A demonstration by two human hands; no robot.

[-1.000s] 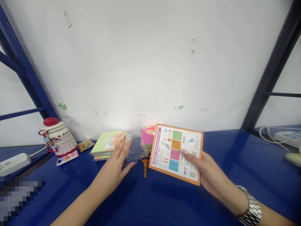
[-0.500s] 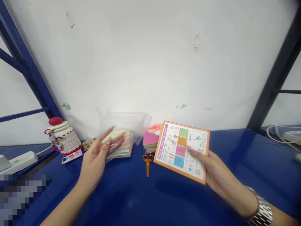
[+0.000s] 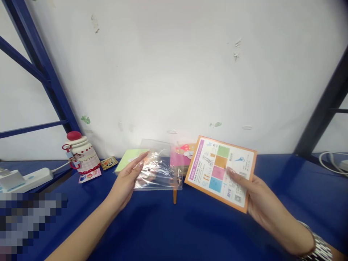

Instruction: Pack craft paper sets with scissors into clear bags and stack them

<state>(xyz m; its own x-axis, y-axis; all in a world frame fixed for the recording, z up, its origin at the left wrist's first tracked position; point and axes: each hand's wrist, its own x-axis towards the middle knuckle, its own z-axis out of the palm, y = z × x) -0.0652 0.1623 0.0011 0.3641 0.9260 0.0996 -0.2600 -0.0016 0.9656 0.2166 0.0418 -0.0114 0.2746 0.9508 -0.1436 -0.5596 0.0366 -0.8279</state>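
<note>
My left hand (image 3: 129, 181) is closed on a clear plastic bag (image 3: 159, 174), thumb and fingers pinching its left side. Between the fingers and thumb of my right hand (image 3: 251, 186) is an orange-bordered printed card (image 3: 217, 163), held tilted with a white panel and coloured squares facing me. Through the bag, part of the orange scissors shows, and its lower tip (image 3: 174, 197) sticks out below on the table. A stack of paper with a green top sheet (image 3: 129, 161) lies behind my left hand. A pink-topped stack (image 3: 178, 157) stands behind the bag, partly covered by the card.
On the left stand a white bottle with a red lid (image 3: 83, 154), a pink packet (image 3: 91, 175) and a small gold packet (image 3: 109, 162). A white power strip (image 3: 35, 178) lies farther left. White cables (image 3: 326, 161) are at the right. A wall rises behind the blue table (image 3: 152, 232).
My left hand has closed on the plastic bag, which has come down and forward in front of the scissors. The card stays in my right hand. The whole view has shifted slightly.
</note>
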